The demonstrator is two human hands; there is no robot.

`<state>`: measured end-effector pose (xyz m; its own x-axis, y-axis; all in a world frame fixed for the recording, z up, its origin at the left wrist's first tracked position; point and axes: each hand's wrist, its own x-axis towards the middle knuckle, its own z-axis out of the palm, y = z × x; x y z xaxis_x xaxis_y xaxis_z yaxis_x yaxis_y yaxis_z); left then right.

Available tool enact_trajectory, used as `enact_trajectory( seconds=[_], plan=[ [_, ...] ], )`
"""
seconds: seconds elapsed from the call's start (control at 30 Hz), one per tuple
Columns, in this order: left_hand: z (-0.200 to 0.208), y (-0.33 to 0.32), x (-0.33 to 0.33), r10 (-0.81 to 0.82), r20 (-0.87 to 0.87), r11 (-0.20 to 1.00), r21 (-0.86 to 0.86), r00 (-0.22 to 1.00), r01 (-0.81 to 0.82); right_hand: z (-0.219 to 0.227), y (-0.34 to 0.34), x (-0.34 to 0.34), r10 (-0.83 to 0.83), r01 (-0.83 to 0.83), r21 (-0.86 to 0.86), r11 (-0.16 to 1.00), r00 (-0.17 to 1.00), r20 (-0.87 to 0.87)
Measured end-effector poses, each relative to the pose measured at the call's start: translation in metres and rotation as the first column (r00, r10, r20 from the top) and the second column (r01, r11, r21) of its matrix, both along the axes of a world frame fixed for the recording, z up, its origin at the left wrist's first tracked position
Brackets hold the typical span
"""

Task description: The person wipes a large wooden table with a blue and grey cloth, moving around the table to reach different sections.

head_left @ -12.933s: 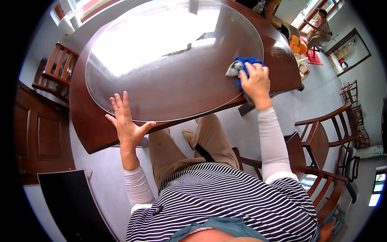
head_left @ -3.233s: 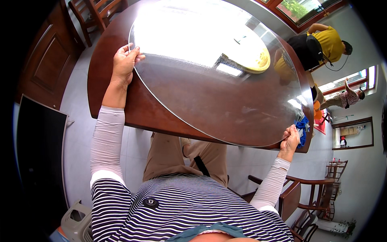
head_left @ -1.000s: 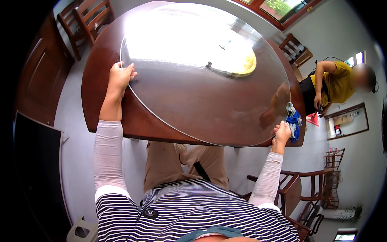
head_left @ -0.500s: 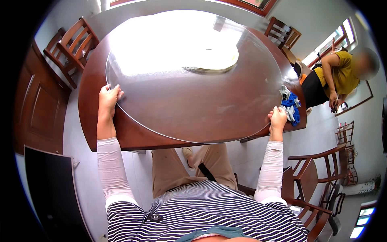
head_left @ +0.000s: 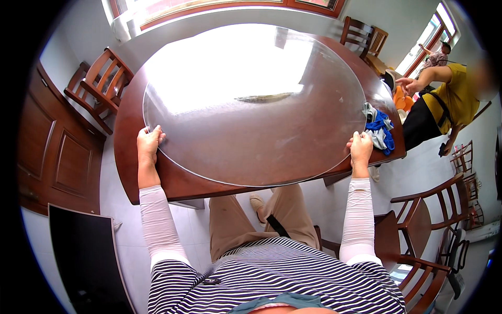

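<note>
Shifted right hand (head_left: pixel 361 146) off crumpled blue-and-grey cloth (head_left: pixel 386 135) since earliest frame | with left hand (head_left: pixel 149 143), gripping clear round glass sheet (head_left: pixel 251 144) by rim, over dark-brown wooden table (head_left: pixel 128 149) | likely heavy, rigid, slippery, breakable: best held by opposite edges

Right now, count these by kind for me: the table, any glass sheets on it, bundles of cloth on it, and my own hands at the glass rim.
Table: 1
Glass sheet: 1
Blue-and-grey cloth bundle: 1
Hands: 2, the left hand and the right hand
Total: 5
</note>
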<state>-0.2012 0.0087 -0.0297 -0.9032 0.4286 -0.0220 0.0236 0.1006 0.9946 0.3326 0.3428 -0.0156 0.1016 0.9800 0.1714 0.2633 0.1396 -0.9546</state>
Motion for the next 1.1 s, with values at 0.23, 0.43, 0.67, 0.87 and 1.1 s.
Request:
enact_trajectory(
  seconds=[0.23, 0.43, 0.67, 0.87, 1.1],
  plan=[
    [0.0, 0.001, 0.0, 0.008, -0.019, 1.0, -0.001, 1.0, -0.008, -0.005, 0.003, 0.002, -0.011, 0.01, 0.027, 1.0, 1.0, 0.027],
    [-0.002, 0.001, 0.001, 0.055, -0.02, 0.998, 0.014, 0.998, -0.055, -0.001, 0.001, -0.001, -0.005, 0.004, -0.026, 1.0, 1.0, -0.013],
    [-0.001, 0.001, -0.001, 0.037, -0.022, 0.999, -0.007, 0.999, -0.037, -0.002, 0.001, 0.0, -0.02, 0.019, 0.015, 1.0, 0.998, 0.051],
    [-0.005, -0.001, -0.005, 0.034, -0.014, 0.999, -0.007, 0.999, -0.035, 0.007, -0.008, -0.004, -0.001, 0.001, -0.015, 1.0, 1.0, -0.011],
    [-0.002, 0.003, 0.002, 0.063, -0.029, 0.998, -0.016, 0.998, -0.063, 0.003, -0.006, -0.002, -0.014, 0.014, 0.005, 1.0, 1.0, 0.001]
  ],
)
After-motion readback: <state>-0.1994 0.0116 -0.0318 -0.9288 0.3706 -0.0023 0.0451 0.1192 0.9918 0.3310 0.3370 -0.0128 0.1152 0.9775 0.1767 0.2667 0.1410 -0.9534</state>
